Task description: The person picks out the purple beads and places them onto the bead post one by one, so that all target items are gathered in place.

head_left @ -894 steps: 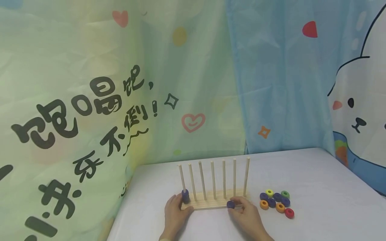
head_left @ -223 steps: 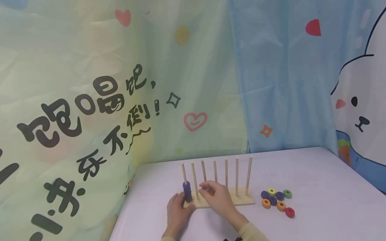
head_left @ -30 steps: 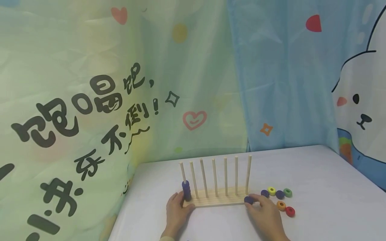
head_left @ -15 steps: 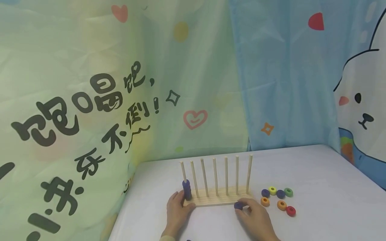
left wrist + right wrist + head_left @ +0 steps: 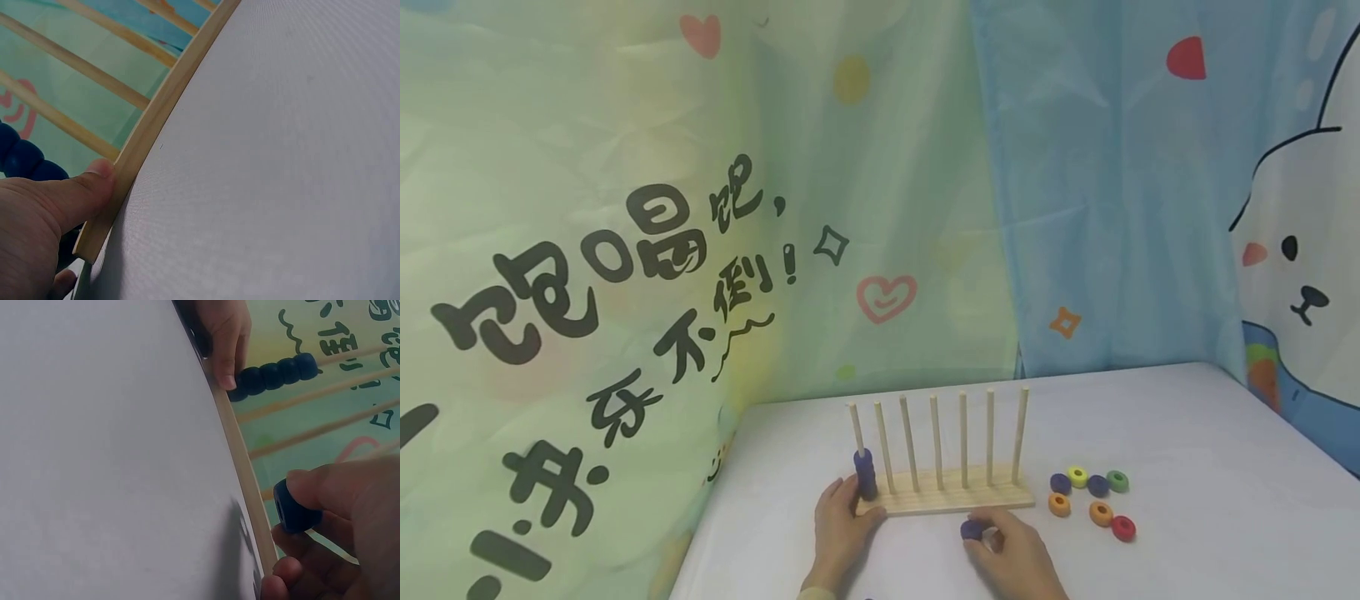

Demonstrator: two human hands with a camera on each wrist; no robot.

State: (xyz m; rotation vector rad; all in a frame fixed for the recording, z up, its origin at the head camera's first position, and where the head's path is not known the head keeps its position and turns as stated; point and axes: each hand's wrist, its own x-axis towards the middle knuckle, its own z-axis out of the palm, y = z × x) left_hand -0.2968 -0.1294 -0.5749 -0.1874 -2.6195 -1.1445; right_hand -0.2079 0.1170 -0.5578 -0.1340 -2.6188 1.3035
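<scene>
A wooden base [image 5: 947, 500] carries a row of several upright pegs. Several dark blue-purple ring beads [image 5: 865, 475] are stacked on its leftmost peg. My left hand [image 5: 841, 527] grips the base's left end; in the left wrist view its thumb [image 5: 94, 184] presses the front edge, and its other fingers are mostly hidden. Between thumb and fingers, my right hand [image 5: 1017, 552] pinches one loose blue-purple bead [image 5: 972, 530] in front of the base. The right wrist view shows that pinched bead [image 5: 294, 509] apart from the stack [image 5: 275, 376].
Loose beads lie on the white table right of the base: two purple [image 5: 1060, 483], a yellow [image 5: 1077, 477], a green [image 5: 1117, 481], two orange [image 5: 1101, 513] and a red [image 5: 1123, 528]. A printed curtain [image 5: 880, 208] hangs behind the table.
Over the last second my right hand has carried the bead left from beside the pile. The peg's stack is taller than 29.8 s ago. My left hand has stayed on the base.
</scene>
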